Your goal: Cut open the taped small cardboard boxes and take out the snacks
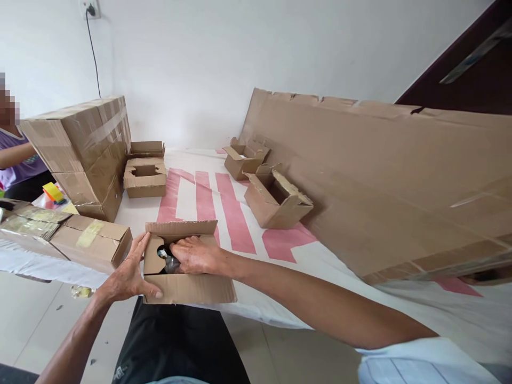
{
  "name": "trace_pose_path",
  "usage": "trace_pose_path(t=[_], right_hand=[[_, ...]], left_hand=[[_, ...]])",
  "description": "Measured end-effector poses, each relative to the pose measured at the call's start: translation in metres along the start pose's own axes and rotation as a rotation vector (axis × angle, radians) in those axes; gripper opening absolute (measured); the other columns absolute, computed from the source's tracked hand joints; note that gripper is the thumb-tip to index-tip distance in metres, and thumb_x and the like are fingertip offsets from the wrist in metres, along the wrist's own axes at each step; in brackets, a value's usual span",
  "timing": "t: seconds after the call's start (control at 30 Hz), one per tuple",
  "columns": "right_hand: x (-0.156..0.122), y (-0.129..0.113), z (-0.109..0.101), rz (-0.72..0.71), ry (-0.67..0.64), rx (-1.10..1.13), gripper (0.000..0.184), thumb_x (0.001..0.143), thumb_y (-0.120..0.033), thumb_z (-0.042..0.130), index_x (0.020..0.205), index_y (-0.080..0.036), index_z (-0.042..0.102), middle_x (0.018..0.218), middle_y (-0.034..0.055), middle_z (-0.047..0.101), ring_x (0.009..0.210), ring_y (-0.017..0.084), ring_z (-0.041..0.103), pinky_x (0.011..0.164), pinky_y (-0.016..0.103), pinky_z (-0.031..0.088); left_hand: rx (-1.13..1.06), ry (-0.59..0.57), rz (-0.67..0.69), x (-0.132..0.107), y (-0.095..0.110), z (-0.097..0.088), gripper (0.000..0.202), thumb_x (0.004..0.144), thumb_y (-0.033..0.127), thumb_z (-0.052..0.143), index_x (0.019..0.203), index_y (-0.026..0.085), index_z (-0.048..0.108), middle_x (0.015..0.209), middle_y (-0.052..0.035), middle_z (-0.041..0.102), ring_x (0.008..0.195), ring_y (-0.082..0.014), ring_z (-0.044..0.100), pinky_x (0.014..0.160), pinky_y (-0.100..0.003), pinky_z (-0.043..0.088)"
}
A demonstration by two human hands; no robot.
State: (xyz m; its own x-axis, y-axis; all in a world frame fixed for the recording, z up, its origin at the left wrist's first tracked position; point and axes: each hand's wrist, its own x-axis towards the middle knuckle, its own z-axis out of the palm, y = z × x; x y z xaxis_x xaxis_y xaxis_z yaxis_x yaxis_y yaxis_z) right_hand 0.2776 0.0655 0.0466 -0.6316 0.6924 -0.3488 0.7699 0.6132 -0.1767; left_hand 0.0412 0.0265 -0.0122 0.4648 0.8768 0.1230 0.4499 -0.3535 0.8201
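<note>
An open cardboard box point(192, 288) sits at the near edge of the cloth-covered table, its flaps raised at the back and folded out at the front. My left hand point(130, 274) grips its left end, thumb on the front flap and fingers along the side. Inside the box reaches my right hand point(196, 255), fingers bent downward and their tips hidden. Beside those fingers shows something wrapped in clear plastic point(172, 264); what it is I cannot make out. A dark item with a light patch point(162, 252) shows through the round cut-out of the inner flap.
Taped boxes point(88, 138) are stacked at left, with closed boxes point(90, 240) in front. Open boxes point(146, 184) point(276, 202) point(244, 160) stand farther back. A large cardboard sheet point(380, 186) leans at right. A tape roll point(54, 193) lies near another person point(20, 160) at far left.
</note>
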Motion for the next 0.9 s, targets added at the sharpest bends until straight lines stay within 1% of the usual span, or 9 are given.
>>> trace_pose_path(t=[0.1, 0.23, 0.33, 0.4, 0.5, 0.6, 0.73, 0.83, 0.9], right_hand=[[0.008, -0.001, 0.005, -0.006, -0.004, 0.001, 0.021, 0.09, -0.024, 0.07, 0.108, -0.015, 0.074, 0.121, 0.019, 0.075, 0.113, 0.034, 0.071, 0.092, 0.039, 0.049], [0.006, -0.001, 0.01, 0.016, 0.052, 0.016, 0.012, 0.09, -0.018, 0.065, 0.092, -0.014, 0.076, 0.105, 0.0202, 0.079, 0.102, 0.035, 0.075, 0.082, 0.038, 0.049], [-0.005, 0.0, 0.006, 0.029, 0.115, 0.051, 0.015, 0.091, -0.018, 0.063, 0.083, -0.016, 0.075, 0.091, 0.0171, 0.079, 0.089, 0.033, 0.076, 0.073, 0.037, 0.046], [-0.016, 0.002, -0.001, 0.039, 0.171, 0.11, 0.015, 0.091, -0.021, 0.065, 0.079, -0.019, 0.073, 0.081, 0.012, 0.077, 0.081, 0.029, 0.074, 0.069, 0.034, 0.044], [-0.032, 0.012, -0.01, 0.044, 0.25, 0.39, 0.019, 0.088, -0.026, 0.068, 0.071, -0.02, 0.068, 0.068, 0.0035, 0.069, 0.066, 0.021, 0.066, 0.062, 0.03, 0.04], [-0.041, 0.028, -0.012, -0.028, 0.314, 0.793, 0.019, 0.086, -0.033, 0.072, 0.075, -0.018, 0.07, 0.07, 0.0001, 0.067, 0.063, 0.016, 0.059, 0.06, 0.029, 0.042], [-0.042, 0.045, -0.011, -0.184, 0.425, 1.244, 0.034, 0.077, -0.048, 0.084, 0.089, -0.017, 0.076, 0.083, 0.0019, 0.074, 0.078, 0.019, 0.067, 0.079, 0.036, 0.056], [-0.039, 0.048, -0.015, -0.237, 0.535, 1.439, 0.041, 0.072, -0.052, 0.09, 0.091, -0.018, 0.079, 0.088, 0.0039, 0.078, 0.087, 0.022, 0.071, 0.09, 0.043, 0.057], [-0.038, 0.047, -0.02, -0.27, 0.573, 1.519, 0.042, 0.071, -0.052, 0.091, 0.093, -0.019, 0.08, 0.093, 0.0051, 0.08, 0.092, 0.024, 0.073, 0.095, 0.045, 0.056]], left_hand=[[-0.019, 0.007, -0.002, -0.002, 0.0, 0.001, 0.149, 0.055, 0.069, 0.095, 0.171, 0.028, 0.012, 0.172, -0.019, 0.014, 0.16, -0.0485, 0.015, 0.128, -0.064, 0.025], [-0.044, 0.01, -0.021, -0.001, 0.002, 0.003, 0.152, 0.052, 0.07, 0.095, 0.171, 0.028, 0.011, 0.171, -0.0193, 0.015, 0.159, -0.0484, 0.017, 0.127, -0.063, 0.029], [-0.015, 0.011, -0.02, -0.001, 0.002, 0.004, 0.154, 0.05, 0.069, 0.097, 0.171, 0.028, 0.01, 0.171, -0.0199, 0.017, 0.159, -0.0487, 0.017, 0.128, -0.065, 0.025], [0.015, 0.019, -0.019, -0.002, 0.002, 0.004, 0.157, 0.049, 0.067, 0.098, 0.171, 0.027, 0.009, 0.17, -0.0204, 0.018, 0.159, -0.0488, 0.017, 0.129, -0.066, 0.022], [0.015, 0.034, -0.025, -0.004, 0.002, 0.004, 0.157, 0.049, 0.067, 0.098, 0.171, 0.027, 0.008, 0.171, -0.0206, 0.018, 0.159, -0.0493, 0.018, 0.127, -0.066, 0.027], [-0.008, 0.054, -0.032, -0.006, 0.003, 0.004, 0.156, 0.05, 0.071, 0.095, 0.171, 0.03, 0.006, 0.17, -0.0195, 0.02, 0.158, -0.0494, 0.021, 0.123, -0.064, 0.038], [-0.015, 0.085, -0.021, -0.007, 0.003, 0.004, 0.155, 0.051, 0.072, 0.095, 0.171, 0.028, 0.008, 0.169, -0.0208, 0.025, 0.157, -0.0488, 0.025, 0.124, -0.063, 0.035], [0.01, 0.067, -0.069, -0.008, 0.004, 0.001, 0.152, 0.054, 0.071, 0.094, 0.171, 0.025, 0.01, 0.173, -0.0218, 0.021, 0.159, -0.0491, 0.021, 0.125, -0.065, 0.032], [0.022, 0.108, -0.092, -0.006, 0.008, -0.005, 0.14, 0.06, 0.071, 0.091, 0.171, 0.026, 0.017, 0.175, -0.02, 0.02, 0.159, -0.0481, 0.02, 0.125, -0.065, 0.033]])
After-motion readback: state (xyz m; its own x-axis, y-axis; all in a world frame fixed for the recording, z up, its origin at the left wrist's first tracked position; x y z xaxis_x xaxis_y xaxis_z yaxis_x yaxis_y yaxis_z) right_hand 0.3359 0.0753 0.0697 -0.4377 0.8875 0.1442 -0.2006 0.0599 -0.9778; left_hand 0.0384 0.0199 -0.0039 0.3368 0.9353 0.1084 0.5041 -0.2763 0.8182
